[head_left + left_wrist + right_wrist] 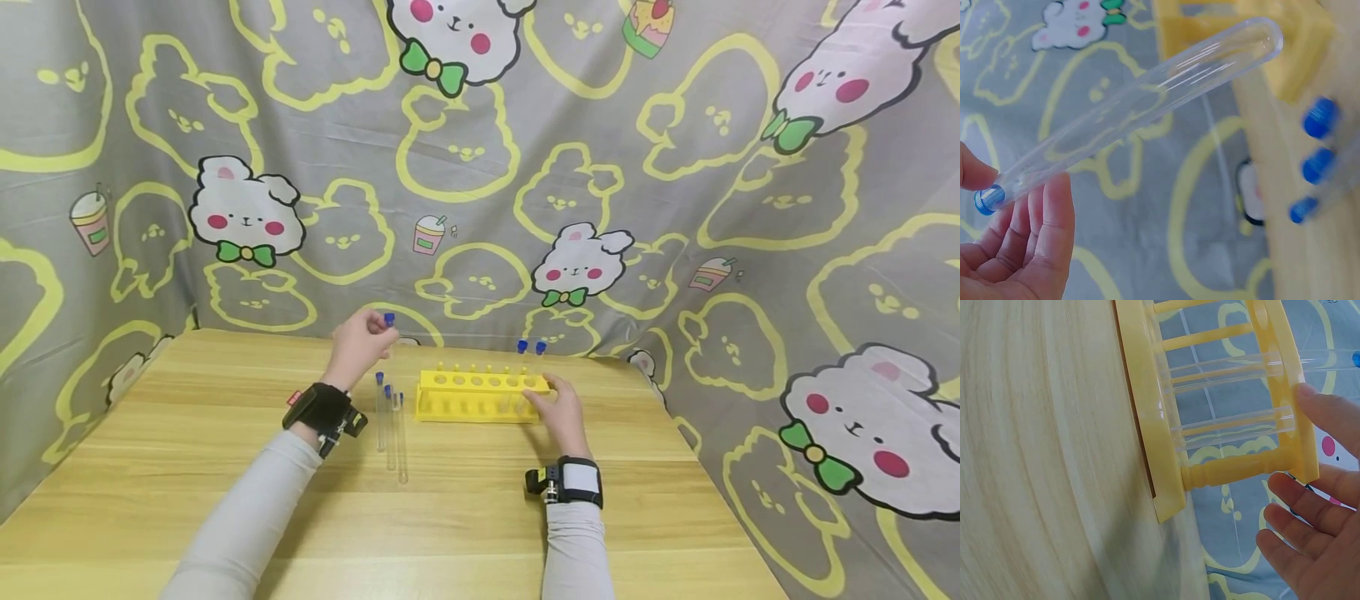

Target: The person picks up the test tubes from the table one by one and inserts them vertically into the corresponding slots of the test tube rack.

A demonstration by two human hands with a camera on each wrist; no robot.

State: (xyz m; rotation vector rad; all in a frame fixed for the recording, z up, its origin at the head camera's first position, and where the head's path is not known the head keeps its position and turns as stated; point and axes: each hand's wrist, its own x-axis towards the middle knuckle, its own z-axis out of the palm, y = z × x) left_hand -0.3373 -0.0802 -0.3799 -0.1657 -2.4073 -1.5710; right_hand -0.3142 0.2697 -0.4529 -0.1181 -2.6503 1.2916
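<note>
My left hand (360, 348) is raised left of the rack. Its thumb and fingers pinch a clear test tube (1147, 112) near its blue cap (989, 200); the tube's rounded end points away from the hand. With thumb and fingers at its right end, my right hand (564, 415) grips the yellow test tube rack (467, 389), which stands upright on the table. Two blue-capped test tubes stand in the rack's rightmost holes, their caps (522, 346) above its top. In the right wrist view, the thumb lies on the rack's top bar (1305, 450).
Three more blue-capped test tubes (391, 433) lie side by side on the wooden table (465, 533), left of the rack. Behind the table hangs a grey curtain (480, 225) with cartoon prints.
</note>
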